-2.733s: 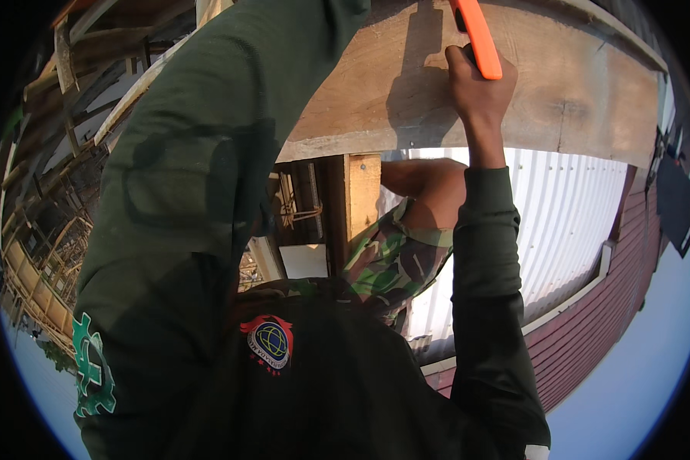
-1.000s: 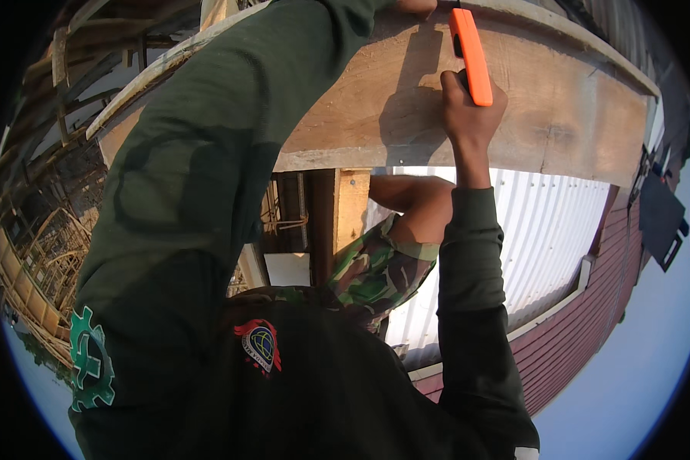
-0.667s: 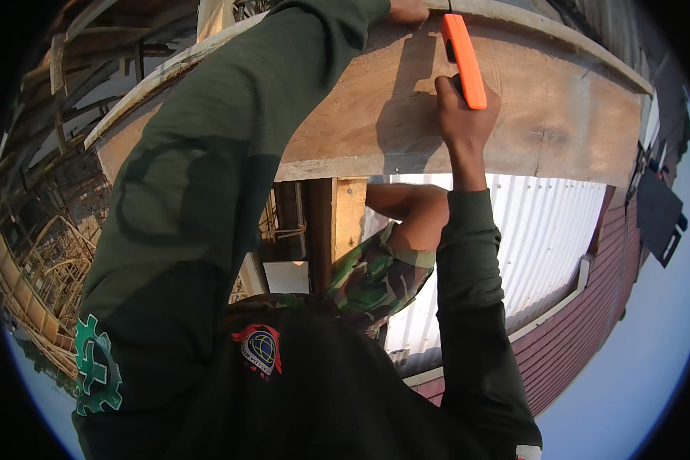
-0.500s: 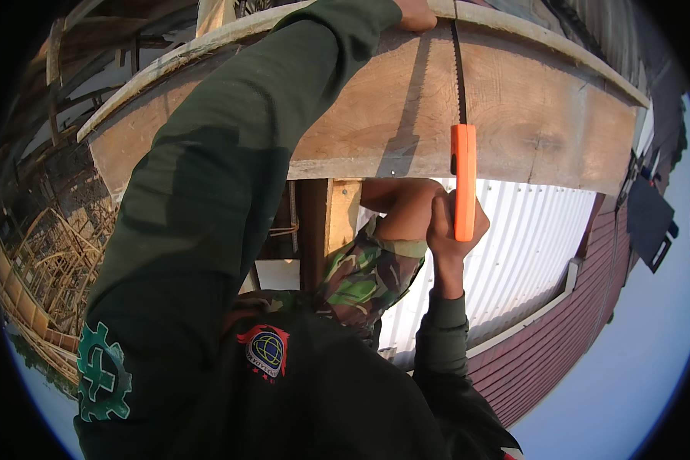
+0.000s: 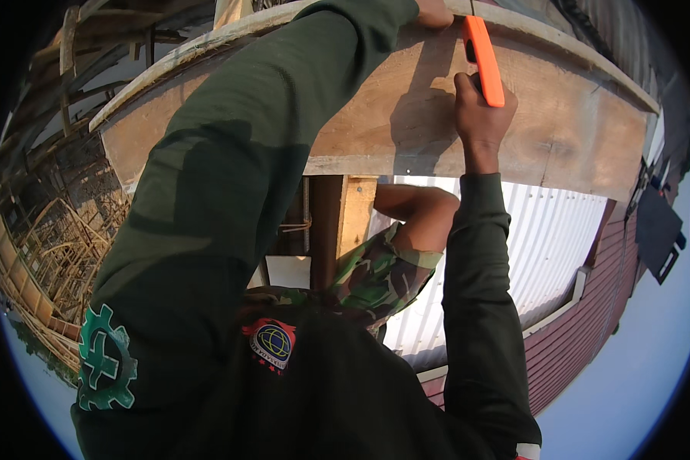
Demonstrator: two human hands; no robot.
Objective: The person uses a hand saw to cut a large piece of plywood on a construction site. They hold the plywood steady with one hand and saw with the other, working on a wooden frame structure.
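My right hand [image 5: 484, 115] is closed round the orange handle of a handsaw [image 5: 485, 61]. The handle lies over the brown plywood board [image 5: 360, 126], its front end at the pale wooden strip [image 5: 560, 38] along the board's far edge. A short dark piece of blade shows beyond that; the rest is out of view. To the left of the saw, my left hand [image 5: 435, 13] rests at the same strip. The picture's top edge cuts it off, so its fingers cannot be made out.
Below the board are a bent bare knee [image 5: 429, 211], camouflage shorts [image 5: 376, 272] and a timber post [image 5: 355, 215]. White corrugated sheeting [image 5: 552, 230] and a reddish ribbed roof [image 5: 583, 337] lie to the right. Wooden framing and poles [image 5: 61, 238] stand at the left.
My right hand has pushed the saw away from me, up across the board to the far strip. Most of the toothed blade seen before is now out of sight. My left hand stays at the strip.
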